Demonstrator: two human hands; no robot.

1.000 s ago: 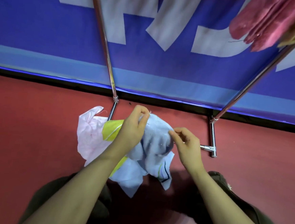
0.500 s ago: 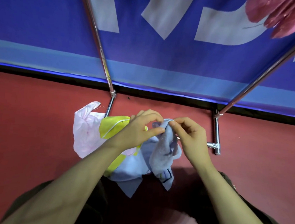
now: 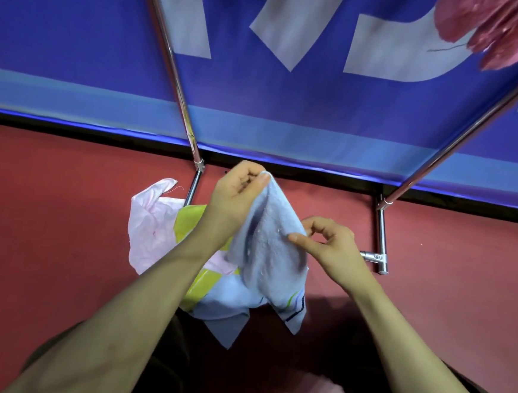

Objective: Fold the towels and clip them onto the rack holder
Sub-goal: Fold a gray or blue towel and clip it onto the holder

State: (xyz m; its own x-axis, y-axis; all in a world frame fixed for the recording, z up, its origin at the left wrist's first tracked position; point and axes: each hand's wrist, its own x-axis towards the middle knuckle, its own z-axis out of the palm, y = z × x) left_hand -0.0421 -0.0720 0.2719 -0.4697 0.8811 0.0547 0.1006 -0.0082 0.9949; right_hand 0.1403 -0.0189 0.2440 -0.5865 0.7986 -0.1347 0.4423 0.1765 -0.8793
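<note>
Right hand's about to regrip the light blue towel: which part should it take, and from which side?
Take the light blue towel by its free right edge, coming in from the right. The left hand already pinches the top corner, so the cloth hangs in a slope toward the right hand.

red floor [image 3: 62, 243] under chrome rack feet [image 3: 381, 261] and a heap of towels [image 3: 153, 225]

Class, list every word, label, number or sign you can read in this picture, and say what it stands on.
None can be read.
Banner: large white shapes, cut off by the frame, so no whole letter or word shows.
Blue towel, held by the left hand and right hand: stripes only, no text.
</note>
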